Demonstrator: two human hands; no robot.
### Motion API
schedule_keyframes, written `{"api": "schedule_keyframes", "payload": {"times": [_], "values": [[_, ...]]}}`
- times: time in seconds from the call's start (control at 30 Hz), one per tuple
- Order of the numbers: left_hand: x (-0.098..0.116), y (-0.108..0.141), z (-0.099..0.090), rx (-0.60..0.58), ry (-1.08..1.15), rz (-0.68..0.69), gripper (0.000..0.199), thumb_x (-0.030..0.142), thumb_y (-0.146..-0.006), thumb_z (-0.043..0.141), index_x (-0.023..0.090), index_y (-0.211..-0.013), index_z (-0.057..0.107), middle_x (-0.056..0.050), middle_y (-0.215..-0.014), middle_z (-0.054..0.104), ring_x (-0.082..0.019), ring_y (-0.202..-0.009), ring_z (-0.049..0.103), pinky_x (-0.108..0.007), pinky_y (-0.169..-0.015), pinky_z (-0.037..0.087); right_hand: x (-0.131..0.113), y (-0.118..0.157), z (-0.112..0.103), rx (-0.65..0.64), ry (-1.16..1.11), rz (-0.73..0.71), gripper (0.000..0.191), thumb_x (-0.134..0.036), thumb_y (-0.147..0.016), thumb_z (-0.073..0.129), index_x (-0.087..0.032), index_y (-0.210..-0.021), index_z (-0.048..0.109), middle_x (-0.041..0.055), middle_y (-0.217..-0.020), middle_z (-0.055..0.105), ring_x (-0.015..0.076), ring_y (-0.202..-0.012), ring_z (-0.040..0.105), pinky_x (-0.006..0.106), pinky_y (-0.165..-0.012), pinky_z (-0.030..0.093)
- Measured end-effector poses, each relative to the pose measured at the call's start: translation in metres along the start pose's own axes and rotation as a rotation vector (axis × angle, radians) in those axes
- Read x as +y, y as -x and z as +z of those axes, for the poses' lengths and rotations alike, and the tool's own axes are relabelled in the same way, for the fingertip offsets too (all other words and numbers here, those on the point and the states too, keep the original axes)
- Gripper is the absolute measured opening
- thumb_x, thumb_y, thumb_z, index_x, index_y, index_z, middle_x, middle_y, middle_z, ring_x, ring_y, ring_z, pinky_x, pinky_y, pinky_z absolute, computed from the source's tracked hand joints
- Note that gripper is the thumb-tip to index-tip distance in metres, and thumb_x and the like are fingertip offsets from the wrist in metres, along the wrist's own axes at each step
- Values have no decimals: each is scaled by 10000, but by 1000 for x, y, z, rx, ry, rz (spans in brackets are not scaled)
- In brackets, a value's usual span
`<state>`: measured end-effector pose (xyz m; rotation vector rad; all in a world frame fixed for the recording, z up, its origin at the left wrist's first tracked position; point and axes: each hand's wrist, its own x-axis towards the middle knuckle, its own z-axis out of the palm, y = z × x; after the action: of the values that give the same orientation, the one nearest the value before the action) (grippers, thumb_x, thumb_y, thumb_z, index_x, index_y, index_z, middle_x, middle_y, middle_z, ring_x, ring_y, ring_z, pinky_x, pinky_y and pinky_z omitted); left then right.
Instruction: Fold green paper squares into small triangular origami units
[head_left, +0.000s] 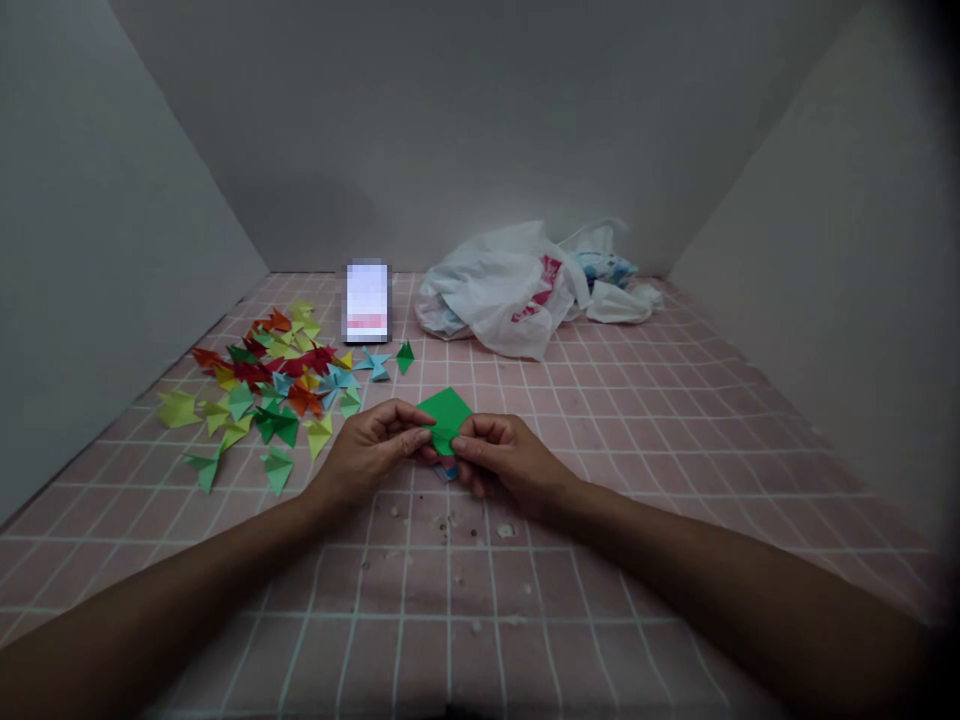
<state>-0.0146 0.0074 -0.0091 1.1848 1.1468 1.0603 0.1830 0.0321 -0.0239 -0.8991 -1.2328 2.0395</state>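
Pink tile-patterned surface runs back between grey walls, with a white plastic bag bunched at the far end. Near the front, a green origami paper, folded into a diamond with 1 point upward, sits pinched between both hands. The left hand and right hand press thumbs and curled fingers onto it. Just left of them lies a spread heap of folded origami pieces in red, yellow, green and blue.

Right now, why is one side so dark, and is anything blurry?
In the head view, the right edge fades to black; the white rectangle is blocky and unreadable; the lines on the pink tiled surface bend near the picture's edges.
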Motion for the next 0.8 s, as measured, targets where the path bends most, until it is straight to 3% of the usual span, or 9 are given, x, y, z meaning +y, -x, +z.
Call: {"api": "schedule_keyframes", "payload": {"times": [0.17, 0.33, 0.8], "values": [[1, 1, 1, 8, -5, -10, 217, 293, -773, 764, 156, -879, 634, 1, -712, 736, -154, -656, 738, -270, -677, 605, -1, 0, -2, -14, 18, 15, 304, -400, -790, 748, -166, -713, 569, -28, -570, 620, 54, -411, 492, 177, -402, 323], [3, 1, 2, -44, 13, 85, 254, 258, -771, 762, 166, -968, 630, 1, -746, 749, -156, -672, 741, -284, -696, 619, -3, 0, -2, -29, -7, 16, 298, -392, -801, 749, -162, -715, 580, -30, -572, 621, 50, -411, 495, 170, -397, 320], [4, 3, 1, 2, -90, 91, 182, 265, -762, 772, 171, -852, 644, -2, -735, 731, -159, -656, 736, -284, -669, 636, -4, -3, -7, -84, -5, 22, 300, -397, -811, 752, -162, -713, 593, -31, -570, 630, 52, -417, 510, 170, -408, 358]]}}
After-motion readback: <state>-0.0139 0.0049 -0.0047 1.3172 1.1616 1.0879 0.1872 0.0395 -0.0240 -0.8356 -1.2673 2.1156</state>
